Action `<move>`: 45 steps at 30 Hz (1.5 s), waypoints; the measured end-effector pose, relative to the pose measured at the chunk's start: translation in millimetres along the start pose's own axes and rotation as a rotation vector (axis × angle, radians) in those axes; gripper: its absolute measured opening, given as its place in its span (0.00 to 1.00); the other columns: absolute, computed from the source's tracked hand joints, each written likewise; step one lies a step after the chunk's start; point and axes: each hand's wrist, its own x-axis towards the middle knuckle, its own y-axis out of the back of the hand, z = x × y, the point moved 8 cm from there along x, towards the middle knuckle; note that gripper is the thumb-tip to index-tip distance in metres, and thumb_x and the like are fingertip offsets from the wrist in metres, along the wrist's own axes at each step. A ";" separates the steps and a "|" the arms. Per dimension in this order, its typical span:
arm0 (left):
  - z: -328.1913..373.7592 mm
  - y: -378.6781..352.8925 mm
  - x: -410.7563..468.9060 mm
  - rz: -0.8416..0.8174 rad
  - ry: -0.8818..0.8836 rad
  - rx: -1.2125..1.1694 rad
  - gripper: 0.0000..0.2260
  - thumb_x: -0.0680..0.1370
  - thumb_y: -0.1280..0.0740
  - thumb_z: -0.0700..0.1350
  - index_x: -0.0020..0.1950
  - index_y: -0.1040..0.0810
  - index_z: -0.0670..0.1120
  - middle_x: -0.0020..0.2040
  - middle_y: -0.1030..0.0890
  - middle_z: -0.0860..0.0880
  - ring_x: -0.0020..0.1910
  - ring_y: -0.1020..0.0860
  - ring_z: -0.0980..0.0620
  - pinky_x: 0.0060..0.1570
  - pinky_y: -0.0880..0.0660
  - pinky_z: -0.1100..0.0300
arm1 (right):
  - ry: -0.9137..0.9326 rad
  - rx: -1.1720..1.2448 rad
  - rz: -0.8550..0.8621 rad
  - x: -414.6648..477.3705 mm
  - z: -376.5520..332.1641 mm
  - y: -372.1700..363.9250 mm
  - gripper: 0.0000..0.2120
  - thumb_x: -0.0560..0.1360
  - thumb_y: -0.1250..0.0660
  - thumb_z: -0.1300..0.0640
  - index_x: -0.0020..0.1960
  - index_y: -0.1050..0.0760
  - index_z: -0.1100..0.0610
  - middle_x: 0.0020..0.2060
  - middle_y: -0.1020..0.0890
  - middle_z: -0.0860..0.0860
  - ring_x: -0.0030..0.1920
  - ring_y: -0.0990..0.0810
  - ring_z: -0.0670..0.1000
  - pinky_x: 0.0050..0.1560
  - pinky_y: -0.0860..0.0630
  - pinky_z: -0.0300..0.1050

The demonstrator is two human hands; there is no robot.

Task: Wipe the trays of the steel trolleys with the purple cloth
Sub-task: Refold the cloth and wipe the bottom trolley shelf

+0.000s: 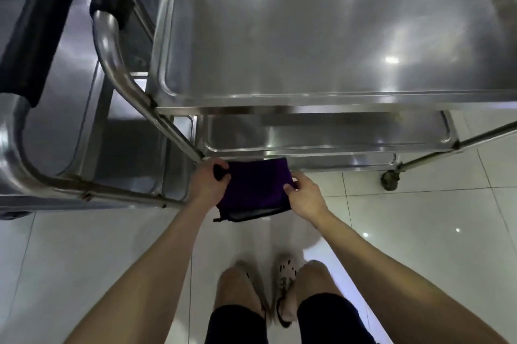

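A folded purple cloth [253,190] hangs in the air between both my hands, just in front of the steel trolley. My left hand [208,185] pinches its left edge and my right hand [306,195] grips its right edge. The trolley's top tray [321,36] fills the upper right of the view, shiny and bare. Below it the middle tray [321,134] and the front strip of the lowest tray [349,160] show. The cloth sits level with the trolley's near edge, touching no tray that I can see.
A second steel trolley [64,108] stands to the left, its curved handle bars [112,47] wrapped in black grips. A castor wheel [389,179] sits at the right trolley's near corner. White floor tiles [419,231] lie below, with my legs and sandals at the bottom.
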 end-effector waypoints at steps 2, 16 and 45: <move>15.1 1.8 31.6 0.088 -0.089 -0.019 0.10 0.80 0.25 0.41 0.61 0.17 0.49 0.58 0.18 0.50 0.61 0.19 0.45 0.63 0.21 0.50 | 0.054 0.005 0.078 33.5 -6.5 5.6 0.13 0.86 0.35 0.59 0.69 0.21 0.52 0.53 0.14 0.51 0.54 0.15 0.55 0.52 0.21 0.46; -113.6 13.6 75.5 0.985 0.014 -0.489 0.29 0.69 0.18 0.63 0.52 0.29 0.47 0.41 0.23 0.49 0.37 0.26 0.55 0.45 0.22 0.51 | 0.659 -0.743 0.295 184.1 -41.9 -98.1 0.39 0.82 0.47 0.26 0.87 0.44 0.42 0.87 0.45 0.57 0.87 0.52 0.62 0.84 0.55 0.73; -90.6 -8.5 159.4 0.771 -0.282 -0.745 0.15 0.74 0.29 0.55 0.30 0.24 0.51 0.31 0.24 0.45 0.32 0.23 0.45 0.39 0.23 0.45 | 0.215 -0.835 0.376 303.2 53.1 119.4 0.52 0.64 0.62 0.09 0.84 0.58 0.28 0.88 0.58 0.49 0.87 0.62 0.61 0.78 0.65 0.80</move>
